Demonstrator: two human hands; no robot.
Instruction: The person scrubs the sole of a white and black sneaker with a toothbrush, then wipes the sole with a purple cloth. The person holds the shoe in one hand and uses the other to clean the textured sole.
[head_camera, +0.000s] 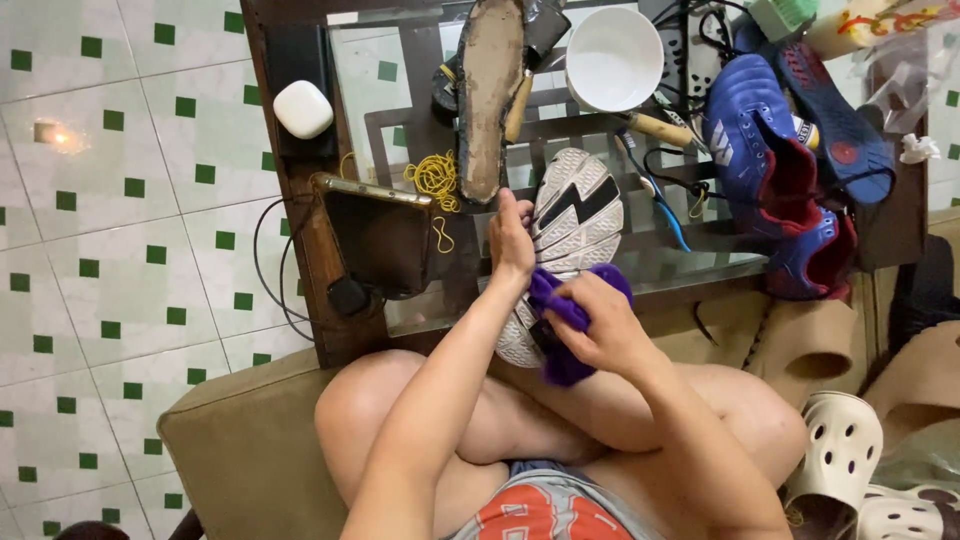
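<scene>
Gripping shoe (575, 215) w/ left hand (511, 243)

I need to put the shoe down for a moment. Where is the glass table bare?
Bare glass lies between the white case and the detached sole. Right of the white bowl it's crowded: blue shoes, cables, tools.

glass table (400, 90) | white bowl (613, 58) | blue shoe (765, 170) | yellow rubber bands (433, 177) | worn sole (489, 90)

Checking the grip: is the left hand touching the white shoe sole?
Touching. The head view shows the left hand gripping the edge of the upturned white shoe sole, with no gap.
</scene>
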